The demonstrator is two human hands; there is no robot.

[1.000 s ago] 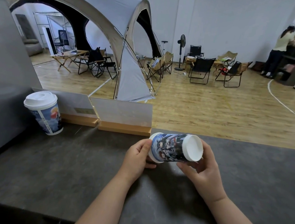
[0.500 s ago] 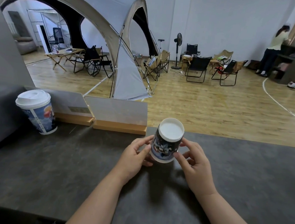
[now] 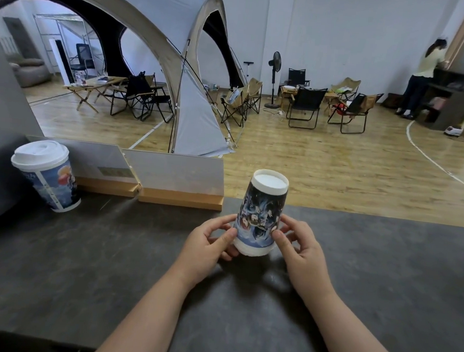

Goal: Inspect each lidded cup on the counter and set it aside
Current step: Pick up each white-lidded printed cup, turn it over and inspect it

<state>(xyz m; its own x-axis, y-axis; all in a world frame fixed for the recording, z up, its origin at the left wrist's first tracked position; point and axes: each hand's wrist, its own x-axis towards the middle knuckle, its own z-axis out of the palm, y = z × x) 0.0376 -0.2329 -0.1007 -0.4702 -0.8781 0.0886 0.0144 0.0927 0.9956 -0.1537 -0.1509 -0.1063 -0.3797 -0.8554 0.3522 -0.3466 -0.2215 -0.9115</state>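
I am holding the paper cup with the dark blue illustrated wrap (image 3: 261, 214) between both hands over the dark grey stone-look counter (image 3: 370, 273), near its far edge. The cup is inverted: its narrower white recessed base is facing up and its wider white lidded end is pointing down. I cannot tell whether the lidded end is touching the counter.

My left hand (image 3: 209, 243) is gripping the cup's lower left side, with the thumb pressing on the wrap and the fingers partly curled round the back. My right hand (image 3: 299, 253) is gripping the lower right side in the same way, with its thumb on the wrap just above the lid rim. Both forearms are reaching in over the near edge.

A second paper cup with a white sip lid and a blue printed wrap (image 3: 49, 178) is standing upright at the counter's far left, well apart from my hands. Two pale panels in wooden bases (image 3: 175, 171) are standing along the far edge between the cups. A grey dome tent (image 3: 179, 60) is standing on the wooden floor beyond.
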